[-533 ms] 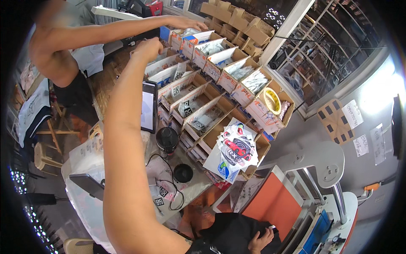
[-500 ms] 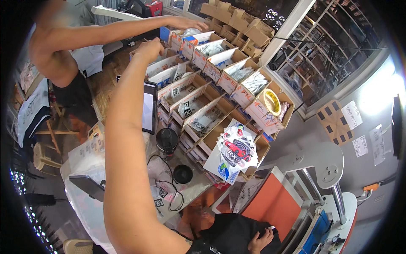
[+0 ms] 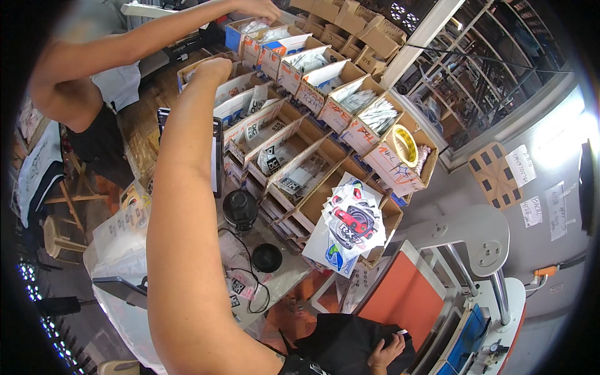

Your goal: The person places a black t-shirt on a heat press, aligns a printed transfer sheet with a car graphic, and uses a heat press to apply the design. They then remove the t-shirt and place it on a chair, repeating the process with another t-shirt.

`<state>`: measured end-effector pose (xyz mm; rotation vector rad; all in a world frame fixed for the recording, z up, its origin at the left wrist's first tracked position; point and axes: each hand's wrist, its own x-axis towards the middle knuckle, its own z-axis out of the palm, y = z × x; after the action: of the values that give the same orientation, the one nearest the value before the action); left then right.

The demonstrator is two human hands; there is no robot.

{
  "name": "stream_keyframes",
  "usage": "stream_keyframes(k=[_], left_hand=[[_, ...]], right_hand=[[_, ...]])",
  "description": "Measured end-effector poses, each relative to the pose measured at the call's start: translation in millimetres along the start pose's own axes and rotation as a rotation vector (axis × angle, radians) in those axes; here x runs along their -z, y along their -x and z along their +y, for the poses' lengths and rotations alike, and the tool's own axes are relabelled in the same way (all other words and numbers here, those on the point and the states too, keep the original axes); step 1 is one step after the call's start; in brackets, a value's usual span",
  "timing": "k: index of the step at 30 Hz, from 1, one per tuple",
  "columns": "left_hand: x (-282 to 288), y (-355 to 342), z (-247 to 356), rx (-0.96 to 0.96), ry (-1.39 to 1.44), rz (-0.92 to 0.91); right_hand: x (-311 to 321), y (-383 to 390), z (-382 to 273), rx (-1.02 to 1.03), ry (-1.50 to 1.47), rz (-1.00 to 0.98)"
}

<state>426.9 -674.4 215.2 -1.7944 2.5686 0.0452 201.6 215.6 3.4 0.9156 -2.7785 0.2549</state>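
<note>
My left arm stretches up across the view to the cardboard bins. My left hand (image 3: pixel 212 70) is at the far left bin (image 3: pixel 185 74), its fingers hidden inside or behind the hand. At the bottom, my right hand (image 3: pixel 386 354) grips a black garment (image 3: pixel 340 340) with a small white tag at its edge. Nearby bins hold clear packets of printed black-and-white transfers (image 3: pixel 270 160). A stack of colourful car-print sheets (image 3: pixel 350 226) lies on the front bins. A roll of yellow tape (image 3: pixel 403 145) sits in the right end bin.
Another person's arm (image 3: pixel 144 39) reaches over the far bins from the left. An orange-topped heat press (image 3: pixel 400 294) stands at right. On the table are a dark tumbler (image 3: pixel 240 209), a black round lid (image 3: pixel 267 257), a cable and a phone (image 3: pixel 120 290). A tablet (image 3: pixel 217 156) is partly behind my forearm.
My left hand has dipped lower towards the far left bin, its fingers no longer showing. The other person's hand has lifted away from the bins. My right hand stays on the garment.
</note>
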Motion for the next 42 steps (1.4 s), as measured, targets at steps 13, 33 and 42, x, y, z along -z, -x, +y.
stream_keyframes(k=[13, 33, 42], left_hand=[[4, -26, -53, -0.126, 0.541, 0.285], [13, 38, -28, -0.221, 0.416, 0.351], [-16, 9, -51, -0.162, 0.452, 0.088]], right_hand=[[4, 1, -6, -0.014, -0.029, 0.013], [5, 1, -1, -0.007, -0.037, 0.024], [4, 0, -2, 0.006, -0.036, 0.042]])
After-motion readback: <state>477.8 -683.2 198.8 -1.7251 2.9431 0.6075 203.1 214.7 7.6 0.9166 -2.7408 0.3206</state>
